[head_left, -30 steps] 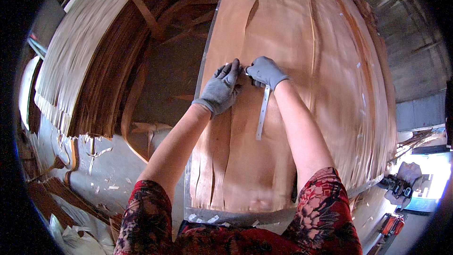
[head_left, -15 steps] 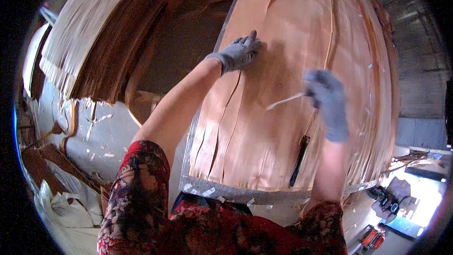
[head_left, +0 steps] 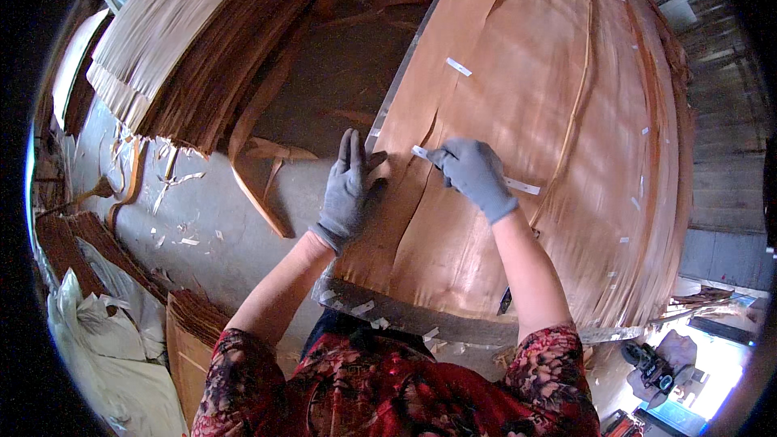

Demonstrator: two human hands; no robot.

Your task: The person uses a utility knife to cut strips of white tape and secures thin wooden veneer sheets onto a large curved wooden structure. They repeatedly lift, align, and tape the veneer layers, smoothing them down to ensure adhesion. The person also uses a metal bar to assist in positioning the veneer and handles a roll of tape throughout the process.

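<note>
A large thin sheet of reddish-brown wood veneer (head_left: pixel 453 251) lies before me, with a dark crack running along its left part. My right hand (head_left: pixel 472 174), in a grey glove, pinches a strip of white paper tape (head_left: pixel 522 186). One end of the strip lies at the crack, and its tail sticks out past the hand. Beside the sheet's left edge is my left hand (head_left: pixel 348 194), also gloved, its fingers stretched out and holding nothing. Higher up, a short tape piece (head_left: pixel 458 66) sits on the veneer. A black-handled tool (head_left: pixel 506 301) is partly hidden by my right forearm.
A narrow wooden strip (head_left: pixel 579 97) runs lengthwise over the sheet. To the left hangs a thick stack of veneer (head_left: pixel 182 24). Scraps and a curled offcut (head_left: pixel 259 202) lie on the floor, with white plastic sheeting (head_left: pixel 105 348) at lower left.
My left hand has come back toward me to the sheet's left edge. The right hand has moved left to the crack with the tape. A tape piece now shows farther up.
</note>
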